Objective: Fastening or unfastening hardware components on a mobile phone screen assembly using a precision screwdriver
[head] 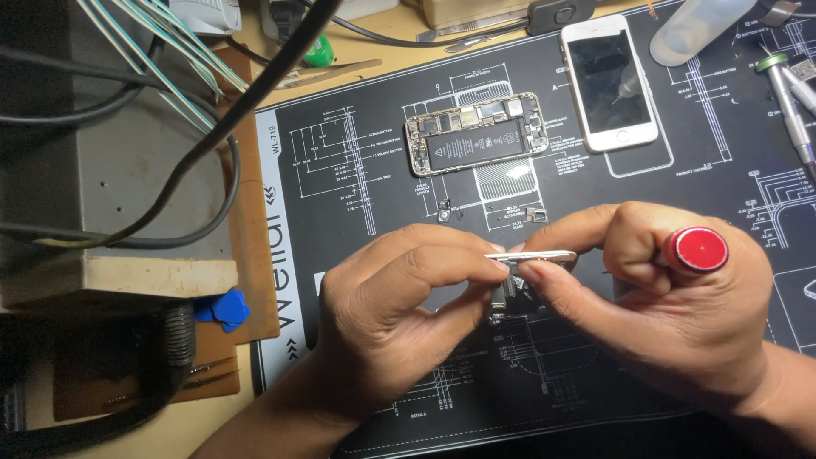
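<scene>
Both hands met at centre: left hand (399, 310) pinched a thin metal part (531, 255); right hand (654, 302) gripped it too, clutching a red-capped screwdriver (697, 249). Opened phone (476, 133) lay at twelve o'clock on the mat (357, 212).

The wooden surface (387, 51) carried a black repair mat (680, 178); on the mat lay an opened phone body (476, 133), a white phone (608, 82) and screwdrivers (789, 106).
</scene>
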